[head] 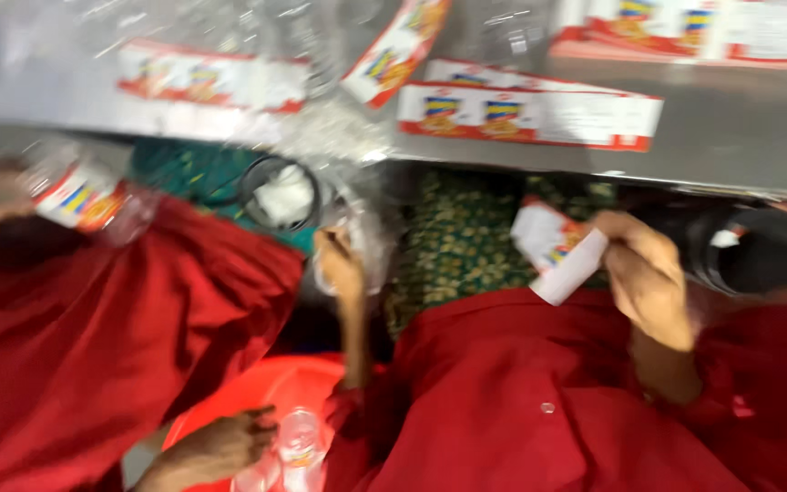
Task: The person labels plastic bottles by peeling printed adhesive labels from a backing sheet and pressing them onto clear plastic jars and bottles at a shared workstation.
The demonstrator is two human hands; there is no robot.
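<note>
The grey metal worktop point(730, 128) looks smooth and dully reflective; the red-and-white printed paper labels point(530, 114) lying on it have a slight sheen; the white paper label point(559, 251) in the right hand point(647, 273) looks thin and bends; the clear plastic jar point(357, 241) at the left hand point(339, 264) is glossy and see-through; the red cloth garment point(521, 401) is matt and softly creased; the orange-red plastic tub point(257, 392) is smooth.

- A packing or labelling workshop, it seems.
- Printed label sheets point(530, 114) lie across a grey metal worktop point(730, 137).
- Clear plastic jars point(84, 196) and red work coats point(521, 401) crowd around.
</note>
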